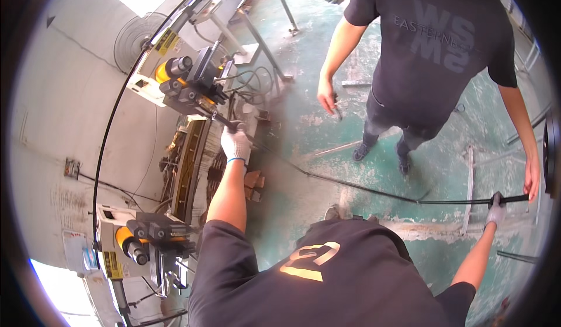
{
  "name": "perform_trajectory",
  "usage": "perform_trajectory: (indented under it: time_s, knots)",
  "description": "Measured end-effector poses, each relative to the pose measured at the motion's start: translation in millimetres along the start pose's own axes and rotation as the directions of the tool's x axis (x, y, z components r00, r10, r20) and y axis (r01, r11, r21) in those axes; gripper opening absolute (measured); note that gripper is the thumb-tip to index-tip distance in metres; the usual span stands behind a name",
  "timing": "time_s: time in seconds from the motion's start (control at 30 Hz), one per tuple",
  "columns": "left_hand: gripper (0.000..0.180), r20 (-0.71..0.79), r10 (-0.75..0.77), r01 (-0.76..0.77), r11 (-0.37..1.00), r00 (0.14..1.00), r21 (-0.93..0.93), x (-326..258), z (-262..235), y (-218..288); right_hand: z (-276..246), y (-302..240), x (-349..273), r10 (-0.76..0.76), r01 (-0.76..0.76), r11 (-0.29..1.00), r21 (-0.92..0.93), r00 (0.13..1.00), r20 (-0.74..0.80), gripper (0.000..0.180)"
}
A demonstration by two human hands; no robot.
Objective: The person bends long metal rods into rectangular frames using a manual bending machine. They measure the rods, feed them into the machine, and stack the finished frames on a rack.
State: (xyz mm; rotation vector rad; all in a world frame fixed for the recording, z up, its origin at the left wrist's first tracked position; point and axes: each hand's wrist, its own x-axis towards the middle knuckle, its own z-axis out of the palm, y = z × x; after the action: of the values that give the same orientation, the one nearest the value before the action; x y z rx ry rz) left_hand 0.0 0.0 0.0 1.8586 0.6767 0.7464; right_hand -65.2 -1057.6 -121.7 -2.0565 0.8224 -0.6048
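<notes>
A long, thin black strip [362,187] stretches across in front of me, sagging a little between my hands. My left hand [235,142], in a white glove, is closed round its left end, right beside the head of a press-like machine [190,87]. Far to the right, my right hand [495,213], gloved too, grips the strip near its other end. Beyond that grip, a co-worker's hand [531,180] is at a thicker black end piece [516,199]; whether it grips or only touches cannot be made out.
The co-worker [432,52] stands facing me, the other hand [327,96] hanging down with a small dark item. A second similar machine [140,242] is at lower left. A wall fan [137,41], hoses [257,82] and metal legs [263,44] lie beyond. The green floor [327,134] is worn.
</notes>
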Motion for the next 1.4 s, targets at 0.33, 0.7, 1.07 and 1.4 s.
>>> perform_trajectory:
  time_s: [0.33,0.7,1.07,1.4]
  knots:
    - [0.006,-0.01,-0.025,0.026,1.0,1.0,0.012,3.8,-29.0,20.2,18.0,-53.9,-41.8,0.113,-0.119,0.987,0.106,0.992,0.063,0.035]
    - [0.007,-0.025,-0.043,0.044,0.998,0.999,0.048,15.1,-22.3,15.8,15.5,-40.5,-36.2,0.134,-0.154,0.969,0.191,0.985,0.112,0.032]
    - [0.014,0.005,0.067,-0.066,0.954,0.998,0.292,24.0,-38.0,12.9,22.5,-68.9,-50.4,0.161,-0.154,0.984,-0.091,0.984,0.079,0.049]
    - [0.026,-0.026,0.072,-0.057,0.932,0.997,0.359,6.9,-39.9,24.6,8.3,-68.9,-71.4,0.214,-0.208,0.975,-0.08,0.974,0.075,0.04]
